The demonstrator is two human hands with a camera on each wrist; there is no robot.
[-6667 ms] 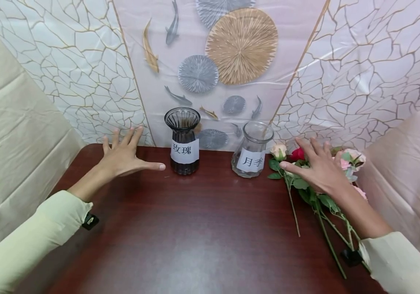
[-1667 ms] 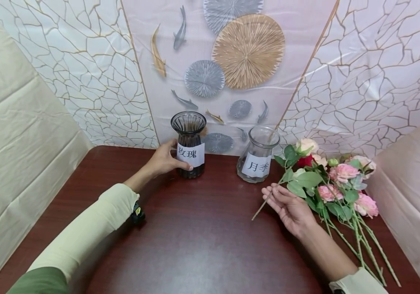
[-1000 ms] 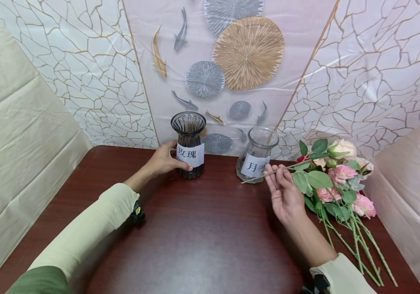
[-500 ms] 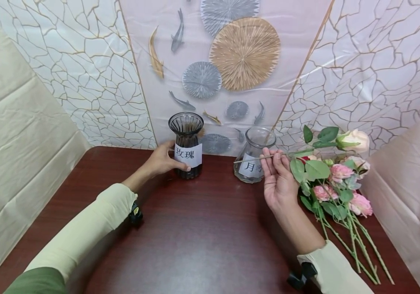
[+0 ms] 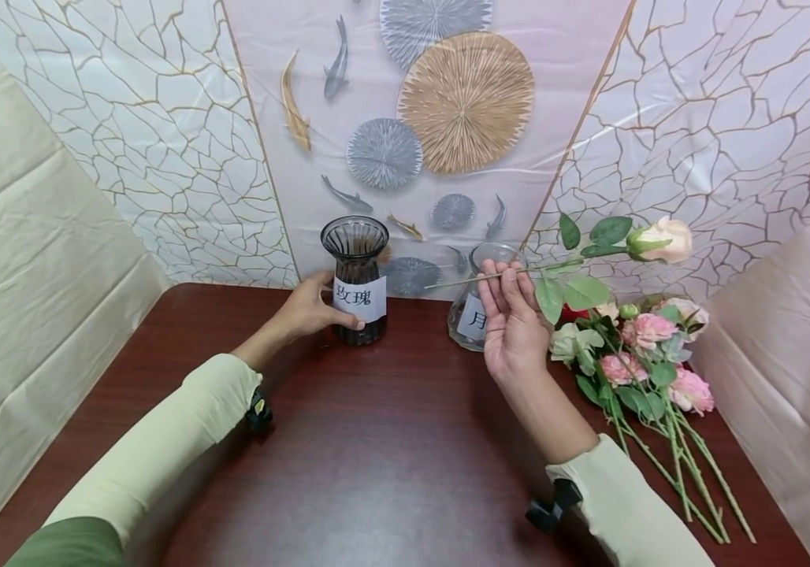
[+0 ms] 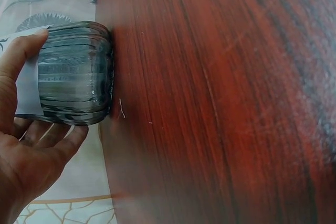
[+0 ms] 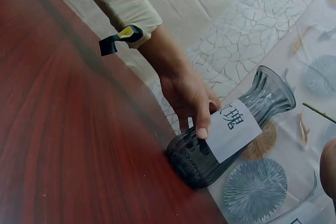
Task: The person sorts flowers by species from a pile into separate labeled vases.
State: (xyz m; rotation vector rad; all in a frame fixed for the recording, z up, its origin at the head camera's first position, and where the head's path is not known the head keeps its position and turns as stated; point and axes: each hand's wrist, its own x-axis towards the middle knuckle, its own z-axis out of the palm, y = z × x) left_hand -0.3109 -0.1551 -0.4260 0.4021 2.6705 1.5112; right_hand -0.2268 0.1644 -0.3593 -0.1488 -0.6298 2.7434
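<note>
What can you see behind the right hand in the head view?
The clear glass vase stands partly behind the right hand. Its left side and parts of its rim and label show; the hand covers the rest.

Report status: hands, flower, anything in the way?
Left hand grips dark vase. Right hand pinches cream flower by stem. Flower held sideways, stem outside both vases. Right hand partly blocks head view of clear vase.
</note>
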